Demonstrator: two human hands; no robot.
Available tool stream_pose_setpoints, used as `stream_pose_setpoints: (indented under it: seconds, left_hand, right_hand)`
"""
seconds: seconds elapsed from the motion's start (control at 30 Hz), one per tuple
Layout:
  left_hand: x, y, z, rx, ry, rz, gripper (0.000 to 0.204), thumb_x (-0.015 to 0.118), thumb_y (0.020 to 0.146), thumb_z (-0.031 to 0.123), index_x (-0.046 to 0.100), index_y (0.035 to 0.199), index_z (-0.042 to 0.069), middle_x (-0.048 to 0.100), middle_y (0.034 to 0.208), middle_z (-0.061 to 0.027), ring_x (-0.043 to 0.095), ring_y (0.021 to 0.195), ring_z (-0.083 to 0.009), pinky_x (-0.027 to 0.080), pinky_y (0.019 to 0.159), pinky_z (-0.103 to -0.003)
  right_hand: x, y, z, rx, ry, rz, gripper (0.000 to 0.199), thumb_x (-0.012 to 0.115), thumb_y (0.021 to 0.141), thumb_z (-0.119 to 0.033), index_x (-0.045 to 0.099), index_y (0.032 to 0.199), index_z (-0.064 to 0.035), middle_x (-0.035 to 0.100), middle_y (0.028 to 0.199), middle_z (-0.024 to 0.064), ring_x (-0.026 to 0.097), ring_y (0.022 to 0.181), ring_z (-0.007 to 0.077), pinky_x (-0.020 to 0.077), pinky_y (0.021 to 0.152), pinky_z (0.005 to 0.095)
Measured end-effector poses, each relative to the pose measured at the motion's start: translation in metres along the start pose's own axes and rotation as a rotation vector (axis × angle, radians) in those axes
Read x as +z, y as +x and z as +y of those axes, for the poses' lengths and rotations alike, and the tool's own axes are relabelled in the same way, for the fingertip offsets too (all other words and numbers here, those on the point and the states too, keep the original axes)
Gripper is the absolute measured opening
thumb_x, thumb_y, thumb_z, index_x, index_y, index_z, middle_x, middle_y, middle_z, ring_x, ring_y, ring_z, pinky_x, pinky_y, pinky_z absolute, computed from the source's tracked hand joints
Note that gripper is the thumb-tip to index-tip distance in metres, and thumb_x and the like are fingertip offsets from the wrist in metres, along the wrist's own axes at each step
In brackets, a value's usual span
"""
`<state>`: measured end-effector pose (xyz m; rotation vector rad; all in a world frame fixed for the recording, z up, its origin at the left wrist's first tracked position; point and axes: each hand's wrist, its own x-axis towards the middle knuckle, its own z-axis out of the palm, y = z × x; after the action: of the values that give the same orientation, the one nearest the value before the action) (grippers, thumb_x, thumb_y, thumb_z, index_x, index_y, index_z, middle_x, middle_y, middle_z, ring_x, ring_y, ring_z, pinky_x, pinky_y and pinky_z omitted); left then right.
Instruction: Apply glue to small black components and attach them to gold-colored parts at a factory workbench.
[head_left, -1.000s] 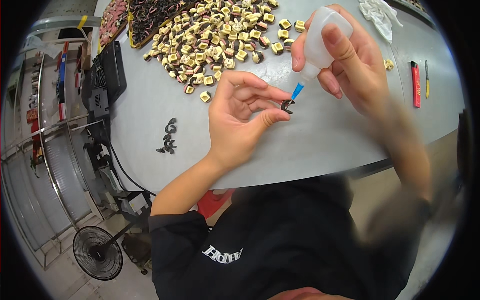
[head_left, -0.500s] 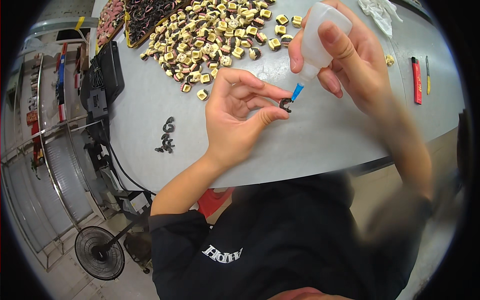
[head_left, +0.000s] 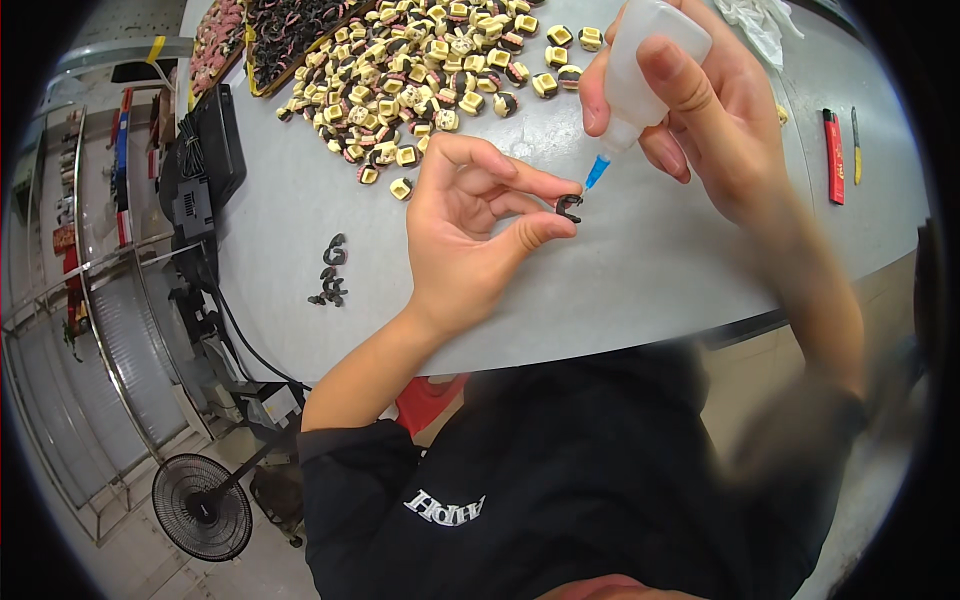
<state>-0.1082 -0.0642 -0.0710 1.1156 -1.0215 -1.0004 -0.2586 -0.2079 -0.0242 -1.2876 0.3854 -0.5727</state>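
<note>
Between thumb and forefinger, my left hand (head_left: 465, 235) pinches a small black C-shaped piece (head_left: 566, 209). My right hand (head_left: 715, 125) grips a translucent white squeeze bottle (head_left: 650, 65), tipped downward. A blue dispensing tip (head_left: 597, 171) on the bottle points at the upper end of the black piece, very close to it; I cannot tell whether they touch. Several similar black curved pieces (head_left: 333, 270) lie on the table to the left of my left hand. Beyond it spreads a large heap of small cream, black and pink pieces (head_left: 420, 75) with square recesses.
Trays of black pieces (head_left: 285, 40) and pink pieces (head_left: 218, 50) stand at the far left. A red marker-like stick (head_left: 834, 160) and a thin yellow-and-black tool (head_left: 856, 150) lie at the right. White crumpled plastic (head_left: 755, 25) sits far right. A standing fan (head_left: 203, 507) is at lower left.
The bottle's blue tip has shifted slightly up and right, off the front of the black piece. The left hand has moved slightly left and still pinches the piece.
</note>
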Motion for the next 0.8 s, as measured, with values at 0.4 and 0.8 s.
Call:
stream_pose_setpoints:
  seconds: [0.4, 0.8]
  left_hand:
    - [0.001, 0.000, -0.001, -0.020, 0.007, -0.005, 0.041, 0.070, 0.076, -0.001, 0.034, 0.096, 0.005, 0.062, 0.089, -0.0189, 0.064, 0.086, -0.0227, 0.053, 0.070, -0.028]
    - [0.000, 0.001, 0.000, -0.015, -0.007, 0.001, 0.041, 0.069, 0.076, -0.003, 0.034, 0.096, 0.004, 0.061, 0.090, -0.0191, 0.064, 0.087, -0.0229, 0.054, 0.072, -0.028]
  right_hand:
    - [-0.005, 0.006, -0.028, 0.189, -0.301, -0.021, 0.032, 0.049, 0.094, -0.031, 0.038, 0.102, -0.0016, 0.062, 0.077, 0.0135, 0.040, 0.044, 0.0056, 0.0312, 0.040, 0.0178]
    - [-0.005, 0.006, -0.024, 0.178, -0.326, 0.007, 0.033, 0.049, 0.093, -0.032, 0.039, 0.103, -0.0020, 0.062, 0.076, 0.0127, 0.037, 0.041, 0.0054, 0.0293, 0.038, 0.0180]
